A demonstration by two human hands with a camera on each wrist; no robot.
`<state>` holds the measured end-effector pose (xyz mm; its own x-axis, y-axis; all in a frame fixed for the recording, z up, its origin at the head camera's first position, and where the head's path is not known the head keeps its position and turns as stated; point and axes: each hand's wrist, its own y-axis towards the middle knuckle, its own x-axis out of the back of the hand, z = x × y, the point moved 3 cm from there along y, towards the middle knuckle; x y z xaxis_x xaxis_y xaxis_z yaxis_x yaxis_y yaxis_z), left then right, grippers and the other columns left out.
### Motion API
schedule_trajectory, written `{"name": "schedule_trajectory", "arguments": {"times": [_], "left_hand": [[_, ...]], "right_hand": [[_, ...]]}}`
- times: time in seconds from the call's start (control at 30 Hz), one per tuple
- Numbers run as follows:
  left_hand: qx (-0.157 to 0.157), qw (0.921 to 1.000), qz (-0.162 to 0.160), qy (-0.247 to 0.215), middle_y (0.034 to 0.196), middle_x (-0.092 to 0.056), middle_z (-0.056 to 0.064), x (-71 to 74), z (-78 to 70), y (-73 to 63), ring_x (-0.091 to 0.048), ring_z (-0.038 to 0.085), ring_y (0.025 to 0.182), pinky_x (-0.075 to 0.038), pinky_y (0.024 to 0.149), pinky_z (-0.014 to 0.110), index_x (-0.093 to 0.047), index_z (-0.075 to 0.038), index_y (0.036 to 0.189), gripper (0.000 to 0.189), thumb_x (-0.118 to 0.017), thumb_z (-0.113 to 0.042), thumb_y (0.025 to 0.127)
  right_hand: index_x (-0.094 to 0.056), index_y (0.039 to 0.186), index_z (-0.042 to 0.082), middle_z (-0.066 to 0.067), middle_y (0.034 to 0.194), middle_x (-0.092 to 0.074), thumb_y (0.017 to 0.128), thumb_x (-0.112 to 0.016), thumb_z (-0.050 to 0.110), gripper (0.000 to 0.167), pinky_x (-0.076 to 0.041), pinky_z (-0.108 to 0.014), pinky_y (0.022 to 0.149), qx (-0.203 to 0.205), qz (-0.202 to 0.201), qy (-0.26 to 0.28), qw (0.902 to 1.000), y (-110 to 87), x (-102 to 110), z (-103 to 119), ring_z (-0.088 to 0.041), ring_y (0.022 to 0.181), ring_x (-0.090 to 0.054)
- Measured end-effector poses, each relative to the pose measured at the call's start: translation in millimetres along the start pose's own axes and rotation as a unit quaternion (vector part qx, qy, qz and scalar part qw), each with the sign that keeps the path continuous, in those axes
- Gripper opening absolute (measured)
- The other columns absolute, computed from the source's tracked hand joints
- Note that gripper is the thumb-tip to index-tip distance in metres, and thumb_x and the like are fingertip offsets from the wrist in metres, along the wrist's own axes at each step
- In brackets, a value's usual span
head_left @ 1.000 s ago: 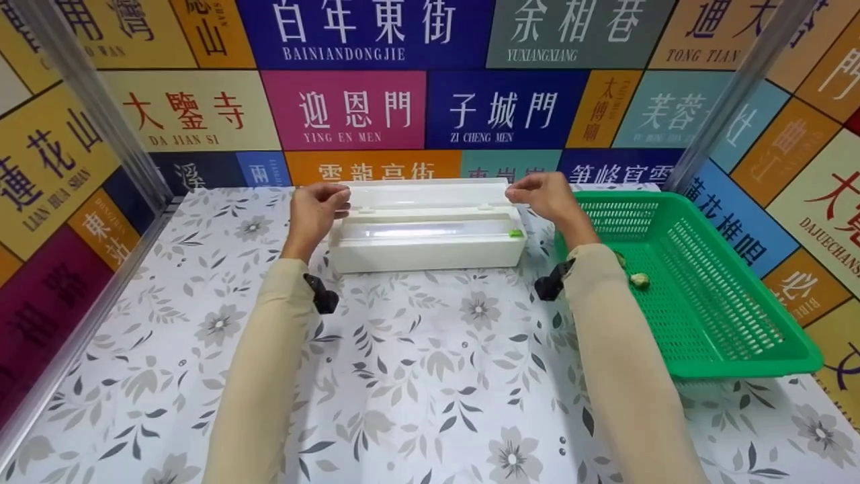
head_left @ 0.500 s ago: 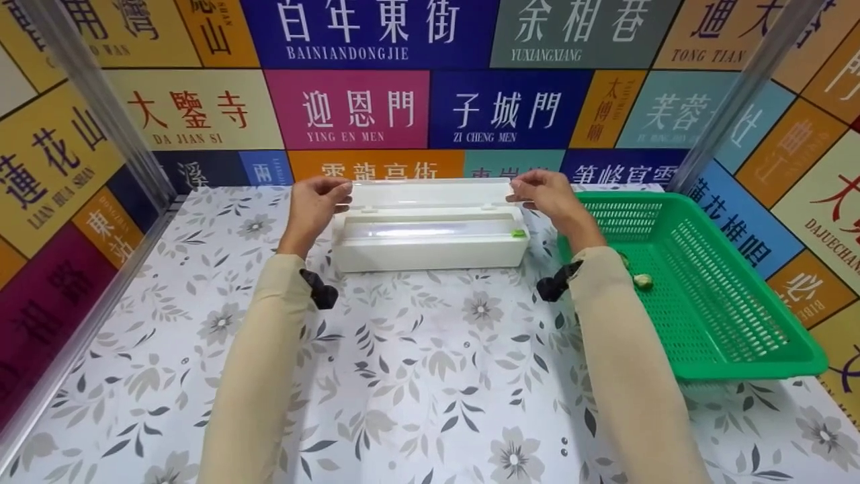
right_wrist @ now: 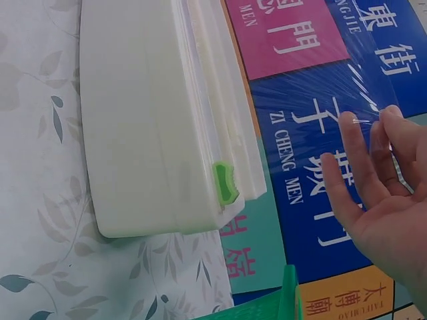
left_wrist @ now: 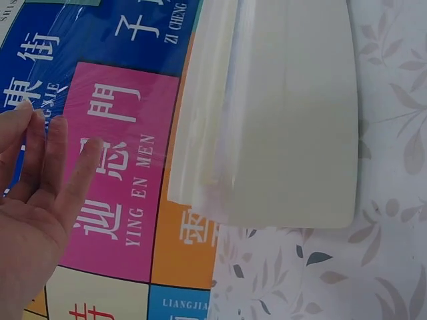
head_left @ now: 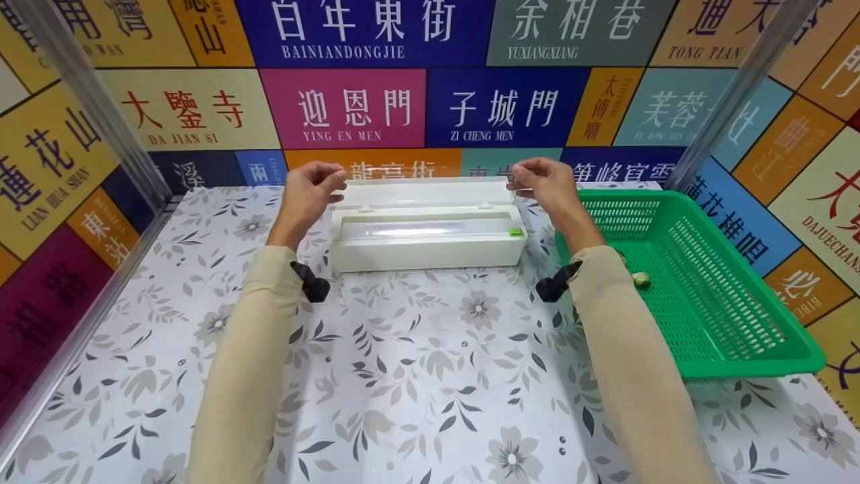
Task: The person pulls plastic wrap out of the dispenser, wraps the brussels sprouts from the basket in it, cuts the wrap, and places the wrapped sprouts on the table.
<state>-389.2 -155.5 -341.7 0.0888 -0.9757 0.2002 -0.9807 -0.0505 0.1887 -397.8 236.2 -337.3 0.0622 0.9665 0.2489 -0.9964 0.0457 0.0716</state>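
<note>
A white cling film dispenser [head_left: 430,257] lies lengthwise on the table, its lid [head_left: 430,193] tipped up at the back. A clear roll [head_left: 423,230] shows inside, and a green slider cutter [head_left: 515,232] sits at the right end of the front edge. From the dispenser a sheet of transparent cling film [right_wrist: 363,80] rises, creased and shiny. My left hand [head_left: 306,198] pinches one corner of it between thumb and fingers, above the box's left end. Opposite, my right hand [head_left: 547,195] pinches the other corner. Most of the film is nearly invisible in the head view.
To the right stands a green perforated plastic basket [head_left: 746,368], with a small pale greenish lump [head_left: 641,279] inside. Flowered cloth [head_left: 430,376] covers the table. A wall of coloured sign panels [head_left: 342,111] rises right behind the dispenser.
Both hands have risen from the lid's level to above its top edge, drawing the cling film up. The dispenser and the basket stay in place.
</note>
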Motion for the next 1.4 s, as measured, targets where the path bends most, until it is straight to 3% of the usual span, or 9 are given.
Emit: {"name": "schedule_trajectory", "arguments": {"times": [0.23, 0.43, 0.7, 1.0, 1.4], "left_hand": [[0.004, 1.0, -0.001, 0.004, 0.112, -0.067, 0.011, 0.8, -5.2, 0.1, -0.063, 0.015, 0.1, -0.058, 0.099, 0.031, -0.067, -0.001, 0.12, 0.029, -0.063, -0.021, 0.099], [0.012, 0.9999, -0.002, -0.001, 0.113, -0.068, 0.011, 0.1, -10.8, 0.7, -0.066, 0.018, 0.103, -0.058, 0.101, 0.035, -0.067, -0.003, 0.118, 0.026, -0.063, -0.021, 0.099], [-0.008, 0.9994, -0.026, -0.022, 0.101, -0.07, 0.006, 2.4, -26.0, 2.9, -0.07, 0.014, 0.09, -0.063, 0.086, 0.03, -0.068, -0.004, 0.111, 0.018, -0.063, -0.015, 0.098], [-0.023, 0.9988, -0.031, -0.029, 0.096, -0.069, 0.001, 5.4, -46.9, 1.7, -0.068, 0.012, 0.085, -0.063, 0.082, 0.028, -0.069, -0.004, 0.11, 0.019, -0.066, -0.015, 0.096], [-0.051, 0.9975, -0.032, -0.037, 0.102, -0.07, 0.004, 14.8, -69.6, 0.2, -0.067, 0.016, 0.093, -0.062, 0.084, 0.028, -0.071, -0.009, 0.111, 0.02, -0.066, -0.02, 0.096]], "right_hand": [[-0.066, 0.117, 0.01, -0.005, 0.11, -0.068, 0.1, -0.06, 0.029, 0.026, -0.057, -0.035, 0.1, 0.007, -0.035, -0.012, 0.9993, 0.7, -1.0, 2.6, -0.014, 0.097, -0.068], [-0.067, 0.116, 0.011, -0.004, 0.109, -0.068, 0.1, -0.06, 0.03, 0.026, -0.056, -0.034, 0.102, 0.017, -0.05, -0.018, 0.9985, -2.6, -1.3, 10.0, -0.013, 0.096, -0.067], [-0.069, 0.112, 0.016, 0.0, 0.107, -0.065, 0.098, -0.063, 0.032, 0.023, -0.057, -0.03, 0.096, 0.037, -0.066, -0.028, 0.9967, -3.9, 3.2, 27.2, -0.013, 0.095, -0.068], [-0.071, 0.113, 0.01, 0.004, 0.1, -0.066, 0.096, -0.065, 0.028, 0.026, -0.06, -0.023, 0.085, 0.057, -0.063, -0.011, 0.9963, -3.7, 10.7, 40.5, -0.01, 0.088, -0.072], [-0.072, 0.112, 0.014, 0.003, 0.101, -0.068, 0.095, -0.066, 0.026, 0.022, -0.058, -0.027, 0.095, 0.061, -0.057, 0.008, 0.9965, -9.0, 20.9, 66.3, -0.013, 0.093, -0.071]]}}
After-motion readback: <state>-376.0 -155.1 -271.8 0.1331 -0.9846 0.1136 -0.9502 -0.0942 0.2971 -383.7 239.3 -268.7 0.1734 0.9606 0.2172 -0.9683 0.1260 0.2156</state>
